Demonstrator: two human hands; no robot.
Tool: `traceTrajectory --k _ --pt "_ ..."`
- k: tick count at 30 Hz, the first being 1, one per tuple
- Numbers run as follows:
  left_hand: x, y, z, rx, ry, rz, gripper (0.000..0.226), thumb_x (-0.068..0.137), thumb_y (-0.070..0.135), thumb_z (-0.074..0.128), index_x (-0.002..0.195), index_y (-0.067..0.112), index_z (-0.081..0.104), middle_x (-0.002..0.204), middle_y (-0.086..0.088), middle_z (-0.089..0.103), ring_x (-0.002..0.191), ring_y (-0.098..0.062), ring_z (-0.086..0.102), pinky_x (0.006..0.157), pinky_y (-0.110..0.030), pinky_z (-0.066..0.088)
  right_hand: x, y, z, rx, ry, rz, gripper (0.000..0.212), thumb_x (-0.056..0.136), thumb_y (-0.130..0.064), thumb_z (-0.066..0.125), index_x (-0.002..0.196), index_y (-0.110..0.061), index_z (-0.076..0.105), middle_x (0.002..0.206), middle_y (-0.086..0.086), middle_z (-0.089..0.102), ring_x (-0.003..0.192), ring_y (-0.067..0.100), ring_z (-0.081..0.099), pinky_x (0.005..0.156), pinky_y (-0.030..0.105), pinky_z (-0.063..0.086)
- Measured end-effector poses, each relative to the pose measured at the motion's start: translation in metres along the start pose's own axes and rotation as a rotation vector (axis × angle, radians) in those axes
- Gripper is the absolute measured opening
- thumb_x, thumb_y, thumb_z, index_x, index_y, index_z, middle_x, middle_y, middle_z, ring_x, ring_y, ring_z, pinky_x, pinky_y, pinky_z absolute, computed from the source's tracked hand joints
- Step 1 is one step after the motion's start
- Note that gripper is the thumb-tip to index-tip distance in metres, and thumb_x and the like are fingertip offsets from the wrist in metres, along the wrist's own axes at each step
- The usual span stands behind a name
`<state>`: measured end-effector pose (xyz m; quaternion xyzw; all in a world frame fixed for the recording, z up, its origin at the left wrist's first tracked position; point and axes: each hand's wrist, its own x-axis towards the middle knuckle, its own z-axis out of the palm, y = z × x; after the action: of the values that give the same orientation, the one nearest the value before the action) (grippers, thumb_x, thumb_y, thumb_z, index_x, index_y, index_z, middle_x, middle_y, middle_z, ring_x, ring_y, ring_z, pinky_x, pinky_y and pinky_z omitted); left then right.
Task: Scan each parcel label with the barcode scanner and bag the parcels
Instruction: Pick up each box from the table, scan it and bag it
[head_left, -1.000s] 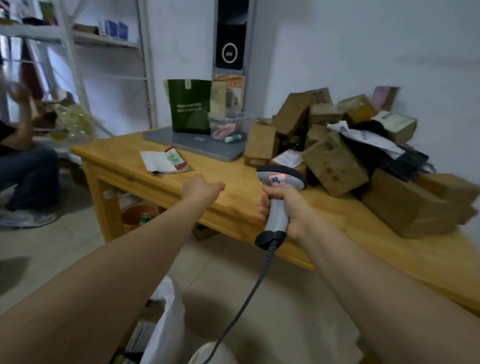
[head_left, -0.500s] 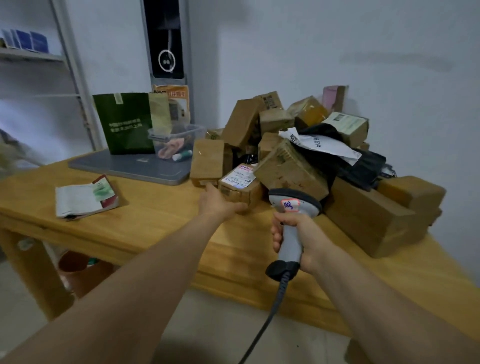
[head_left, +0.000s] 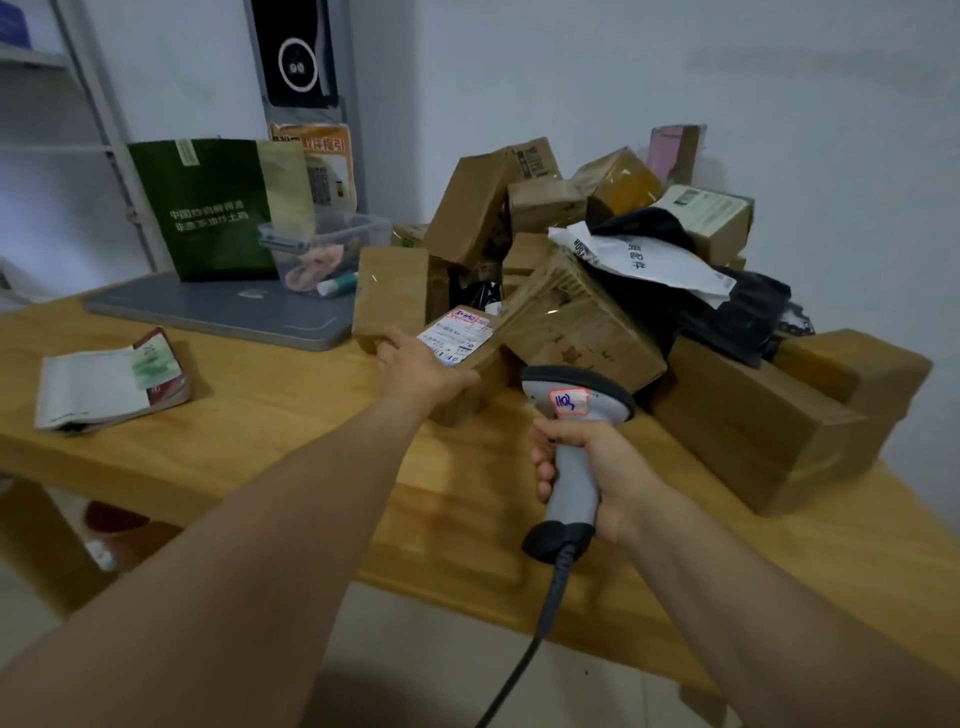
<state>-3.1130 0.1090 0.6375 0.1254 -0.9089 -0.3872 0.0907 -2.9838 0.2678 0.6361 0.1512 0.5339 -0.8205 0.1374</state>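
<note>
Left hand (head_left: 421, 371) now grips cardboard parcel (head_left: 458, 340).

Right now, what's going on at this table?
A person is working through a pile of parcels on a wooden table. The left hand grips a small parcel at the pile's front, label facing up. The right hand holds the scanner just beside it, head toward the pile.

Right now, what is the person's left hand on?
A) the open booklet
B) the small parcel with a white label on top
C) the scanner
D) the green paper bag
B: the left hand grips the labelled parcel, while the right hand holds the scanner.
</note>
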Motion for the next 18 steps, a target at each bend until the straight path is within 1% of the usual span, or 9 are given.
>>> traceTrajectory --k 3,5,7,9,11,13,15,16,18 --pt "-0.001 -0.023 -0.034 0.068 -0.105 -0.009 0.11 0.057 0.043 0.087 0.143 0.008 0.029 0.137 -0.013 0.045 0.125 -0.03 0.044 0.102 -0.04 0.043 -0.009 0.007 0.006 0.008 -0.019 0.015 0.009 0.088 -0.011 0.061 0.09 -0.006 0.054 0.051 0.006 0.055 0.037 0.012 0.049 0.037 0.02 0.044" --pt "-0.008 -0.038 -0.067 0.076 -0.226 0.006 0.089 0.058 0.033 0.088 0.133 0.013 0.043 0.129 -0.006 0.051 0.117 -0.026 0.048 0.098 -0.037 0.045 -0.016 0.013 0.01 0.002 -0.037 0.015 0.008 0.088 -0.01 0.06 0.089 -0.006 0.054 0.05 0.005 0.055 0.037 0.012 0.048 0.037 0.02 0.044" --pt "-0.024 -0.05 -0.103 0.084 -0.386 0.016 0.07 0.069 0.016 0.082 0.128 0.024 0.046 0.123 -0.002 0.047 0.112 -0.023 0.044 0.092 -0.032 0.041 -0.023 0.02 0.015 -0.015 -0.046 0.016 0.008 0.088 -0.01 0.06 0.09 -0.006 0.054 0.05 0.005 0.055 0.037 0.012 0.048 0.037 0.02 0.044" --pt "-0.035 -0.062 -0.136 0.157 -0.484 0.016 0.073 0.076 0.007 0.076 0.139 0.029 0.045 0.135 -0.004 0.042 0.118 -0.025 0.041 0.093 -0.033 0.04 -0.031 0.027 0.019 -0.029 -0.05 0.022 0.008 0.088 -0.01 0.061 0.09 -0.006 0.055 0.051 0.005 0.056 0.037 0.012 0.049 0.038 0.02 0.044" --pt "-0.046 -0.072 -0.155 0.271 -0.419 0.03 0.064 0.084 0.004 0.066 0.14 0.031 0.048 0.147 -0.006 0.036 0.13 -0.029 0.038 0.099 -0.036 0.039 -0.038 0.033 0.024 -0.033 -0.054 0.023 0.008 0.087 -0.01 0.061 0.09 -0.006 0.056 0.052 0.005 0.056 0.037 0.012 0.049 0.038 0.02 0.044" --pt "-0.058 -0.08 -0.156 0.31 -0.203 0.067 0.05 0.094 0.006 0.053 0.139 0.028 0.05 0.147 -0.008 0.04 0.127 -0.028 0.043 0.095 -0.033 0.042 -0.046 0.037 0.028 -0.033 -0.052 0.014 0.007 0.087 -0.01 0.061 0.09 -0.005 0.055 0.052 0.006 0.056 0.037 0.013 0.049 0.037 0.021 0.044" --pt "-0.071 -0.086 -0.143 0.206 -0.038 0.082 0.041 0.099 0.023 0.048 0.14 0.03 0.049 0.148 -0.008 0.04 0.125 -0.029 0.045 0.094 -0.035 0.045 -0.052 0.04 0.031 -0.04 -0.05 0.005 0.007 0.088 -0.01 0.061 0.089 -0.005 0.055 0.052 0.005 0.055 0.036 0.012 0.049 0.036 0.021 0.044" --pt "-0.08 -0.087 -0.132 0.183 -0.008 0.111 0.043 0.099 0.035 0.045 0.142 0.033 0.046 0.153 -0.008 0.033 0.132 -0.031 0.038 0.103 -0.041 0.041 -0.055 0.041 0.033 -0.043 -0.048 0.003 0.006 0.088 -0.01 0.06 0.089 -0.006 0.055 0.051 0.005 0.055 0.036 0.012 0.049 0.037 0.02 0.044" --pt "-0.095 -0.084 -0.11 0.262 -0.079 0.183 0.054 0.095 0.059 0.039 0.145 0.04 0.037 0.159 -0.006 0.018 0.144 -0.034 0.014 0.115 -0.049 0.02 -0.06 0.042 0.036 -0.049 -0.048 -0.002 0.006 0.089 -0.009 0.059 0.088 -0.006 0.055 0.051 0.005 0.055 0.036 0.012 0.049 0.037 0.019 0.043"
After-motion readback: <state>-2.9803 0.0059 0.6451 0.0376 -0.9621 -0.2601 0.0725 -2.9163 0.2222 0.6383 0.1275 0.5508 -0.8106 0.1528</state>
